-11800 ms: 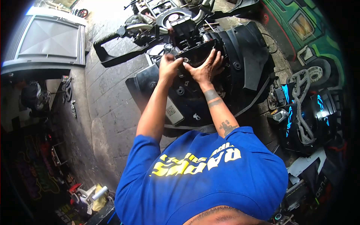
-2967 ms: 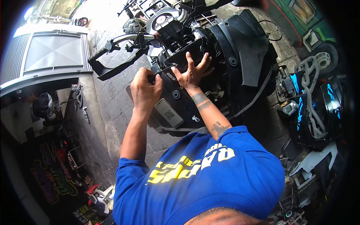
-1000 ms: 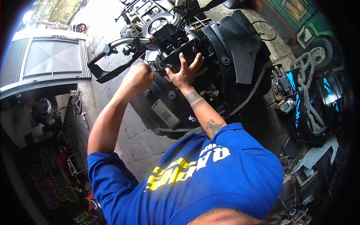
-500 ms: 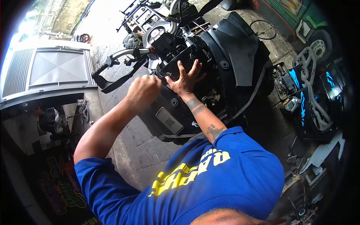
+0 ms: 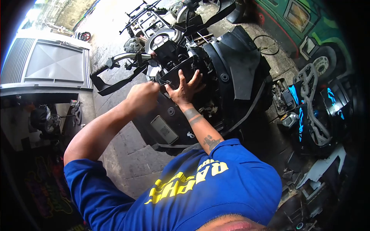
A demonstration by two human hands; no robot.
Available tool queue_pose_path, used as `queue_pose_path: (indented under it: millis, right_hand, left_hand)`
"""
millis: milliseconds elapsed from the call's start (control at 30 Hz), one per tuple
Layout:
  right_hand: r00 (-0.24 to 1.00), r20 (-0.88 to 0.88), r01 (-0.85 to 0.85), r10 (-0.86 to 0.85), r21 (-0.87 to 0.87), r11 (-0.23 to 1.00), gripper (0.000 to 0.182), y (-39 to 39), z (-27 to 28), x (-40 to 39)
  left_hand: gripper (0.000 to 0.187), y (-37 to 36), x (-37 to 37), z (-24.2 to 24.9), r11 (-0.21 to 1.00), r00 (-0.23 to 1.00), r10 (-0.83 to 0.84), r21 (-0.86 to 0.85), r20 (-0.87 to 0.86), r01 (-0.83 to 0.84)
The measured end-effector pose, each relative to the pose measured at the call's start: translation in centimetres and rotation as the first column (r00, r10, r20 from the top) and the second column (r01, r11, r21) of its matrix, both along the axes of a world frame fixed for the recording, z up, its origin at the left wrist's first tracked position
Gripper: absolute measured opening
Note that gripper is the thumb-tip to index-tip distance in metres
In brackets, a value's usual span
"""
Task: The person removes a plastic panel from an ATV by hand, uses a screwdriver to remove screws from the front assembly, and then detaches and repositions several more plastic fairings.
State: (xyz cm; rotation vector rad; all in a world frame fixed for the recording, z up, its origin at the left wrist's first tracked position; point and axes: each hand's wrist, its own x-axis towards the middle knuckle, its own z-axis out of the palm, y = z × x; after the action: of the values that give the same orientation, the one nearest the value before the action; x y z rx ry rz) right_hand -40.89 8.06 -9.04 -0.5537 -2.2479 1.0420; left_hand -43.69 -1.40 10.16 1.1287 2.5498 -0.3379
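Observation:
In the head view, my left hand (image 5: 143,96) is closed in a fist at the near edge of a black panel. Something thin and dark shows between the fist and my right thumb, too small to make out. My right hand (image 5: 185,89) lies spread open on the black panel (image 5: 175,73), its fingers apart. The panel belongs to a handlebar vehicle (image 5: 223,61) with black plastic bodywork. A pale rectangular plate with a printed code (image 5: 164,130) sits on the bodywork below my hands. Handlebars with hand guards (image 5: 115,75) extend beyond them.
Black and blue vehicle parts (image 5: 308,111) lie on the right, with several loose pieces (image 5: 320,169) below them. A green painted vehicle (image 5: 304,23) stands at upper right. A grey metal gate (image 5: 56,61) is on the left. Stone paving (image 5: 131,161) lies under the vehicle.
The view has shifted, so the vehicle and both hands appear slightly lower and further left. Both hands keep nearly the same places on the vehicle; the left fist has turned slightly.

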Motion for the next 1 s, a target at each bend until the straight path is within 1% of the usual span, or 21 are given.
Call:
queue_pose_path:
  millis: [33,67,133,200,233,267,333,367,433,533,567,600,633,667,700,733,800,833,867,933,1000]
  right_hand:
    - [1.000,-0.014,-0.007,0.007,-0.005,1.000,0.084,0.0,0.0,0.0]
    - [1.000,-0.018,-0.012,0.012,-0.001,1.000,0.084,0.0,-0.1,0.0]
    - [1.000,0.006,-0.010,0.010,-0.029,1.000,0.083,-0.1,0.0,0.0]
    - [1.000,-0.009,-0.010,0.010,-0.010,1.000,0.084,-0.1,-0.1,-0.3]
    - [1.000,-0.017,-0.002,0.002,0.005,1.000,0.085,-0.1,-0.3,-0.2]
    - [1.000,-0.014,-0.009,0.010,0.013,1.000,0.085,-0.1,-0.4,-0.1]
    - [1.000,-0.010,0.011,-0.010,0.015,1.000,0.084,-0.2,-0.4,-0.2]
    - [1.000,-0.006,0.009,-0.009,0.018,1.000,0.084,-0.2,-0.4,-0.1]
    - [1.000,0.004,0.003,-0.003,0.023,1.000,0.084,-0.1,-0.4,-0.2]
    - [1.000,-0.014,0.018,-0.018,0.014,1.000,0.086,-0.1,-0.2,-0.2]
    - [1.000,-0.012,0.015,-0.014,0.018,1.000,0.086,-0.1,-0.2,-0.3]
    - [1.000,-0.017,0.023,-0.022,0.019,1.000,0.086,-0.1,-0.2,-0.2]
    - [0.999,-0.026,0.030,-0.029,0.020,0.999,0.086,-0.2,-0.2,-0.3]
    - [0.999,-0.026,0.023,-0.023,0.025,0.999,0.086,-0.2,-0.2,-0.4]
    - [0.999,-0.024,0.025,-0.024,0.024,0.999,0.086,-0.2,-0.1,-0.4]
    - [0.999,-0.020,0.029,-0.028,0.023,0.999,0.086,-0.1,-0.1,-0.3]
    - [1.000,-0.012,0.026,-0.025,0.025,0.999,0.086,-0.1,0.0,-0.3]
    - [1.000,-0.006,0.022,-0.022,0.021,1.000,0.086,0.0,0.0,-0.2]
    - [1.000,-0.006,0.020,-0.020,0.026,0.999,0.086,0.2,0.0,-0.2]
    - [1.000,-0.011,0.013,-0.013,0.029,0.999,0.086,0.1,0.0,-0.1]
    - [1.000,-0.006,0.015,-0.015,0.024,1.000,0.086,0.1,0.0,-0.1]
  left_hand:
    - [0.023,0.9,0.5,0.5,0.945,0.954,0.299,0.127,0.033,-0.301]
    - [0.023,0.9,0.2,0.4,0.943,0.952,0.304,0.131,0.030,-0.305]
    - [0.022,1.1,-0.5,0.5,0.957,0.941,0.279,-0.134,0.192,-0.257]
    - [0.020,1.0,0.2,0.5,0.956,0.947,0.275,-0.154,0.167,-0.251]
    - [0.020,0.9,0.6,0.2,0.976,0.996,0.091,-0.199,0.022,-0.085]
    - [0.020,0.8,0.8,-0.1,0.961,0.987,-0.108,-0.265,-0.115,0.074]
    - [0.022,0.6,0.5,-0.2,0.959,0.980,-0.156,-0.257,-0.126,0.120]
    - [0.023,0.6,0.2,-0.2,0.985,0.996,0.077,-0.152,-0.036,-0.082]
    - [0.025,1.4,0.6,0.8,0.882,0.878,0.459,0.050,0.133,-0.468]
    - [0.027,1.3,0.1,0.4,0.855,0.829,0.514,-0.053,0.222,-0.516]
    - [0.023,1.6,-0.1,0.5,0.903,0.903,0.402,-0.231,0.155,-0.362]
    - [0.023,1.5,0.3,0.4,0.901,0.899,0.408,-0.229,0.161,-0.368]
    - [0.019,1.2,0.6,0.4,0.957,0.988,0.153,-0.250,0.013,-0.145]
    - [0.016,1.1,0.9,0.4,0.949,0.984,-0.125,-0.304,-0.127,0.081]
    - [0.010,1.6,1.4,0.2,0.925,0.957,-0.249,-0.330,-0.149,0.190]
    - [0.010,2.2,1.6,0.2,0.926,0.958,-0.248,-0.325,-0.146,0.191]
    - [0.013,3.4,1.5,1.1,0.985,0.988,-0.098,-0.154,-0.117,0.080]
    - [0.015,3.8,0.8,1.8,0.991,0.996,0.090,-0.101,0.015,-0.088]
    - [0.015,3.8,0.1,1.3,0.991,0.996,0.092,-0.096,0.016,-0.090]
    - [0.016,3.3,-0.8,0.7,0.915,0.907,0.400,-0.010,0.129,-0.403]
    - [0.017,3.3,-0.8,0.9,0.915,0.905,0.403,-0.065,0.136,-0.398]
